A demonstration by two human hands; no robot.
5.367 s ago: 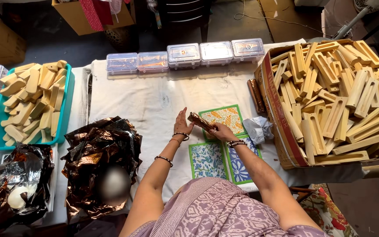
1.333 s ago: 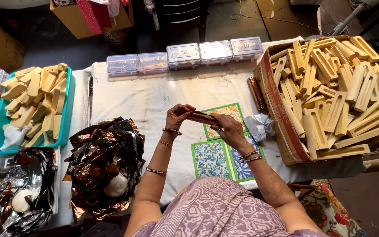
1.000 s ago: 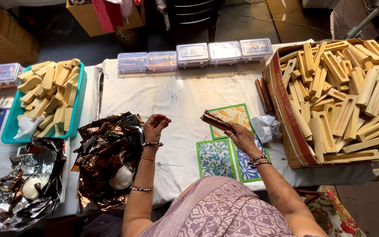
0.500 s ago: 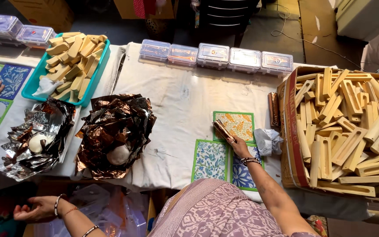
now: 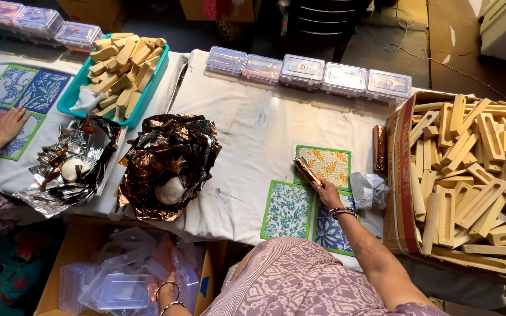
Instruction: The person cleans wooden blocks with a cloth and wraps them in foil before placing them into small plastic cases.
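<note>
My right hand [image 5: 330, 196] has its fingers pinched around a shiny copper foil-wrapped bar [image 5: 307, 171], sticking out at 11 o'clock over the orange patterned tile [image 5: 330, 165]. My left hand [image 5: 170, 282] is down in the cardboard box [image 5: 54, 292], fingers touching clear plastic cases [image 5: 118, 289]; can't tell the grip.

Table [image 5: 253, 134] under white cloth. Far edge: row of clear lidded plastic boxes [image 5: 308, 71]. Left: teal tray [image 5: 68, 102] of wooden blocks. Front: crumpled copper foil heap [image 5: 171, 155], silver foil heap [image 5: 74, 169] just beside. Right of centre: three patterned tiles [image 5: 288, 209] touching, white rag [image 5: 367, 190] near, cardboard box [image 5: 405, 175] of wooden pieces at right end.
</note>
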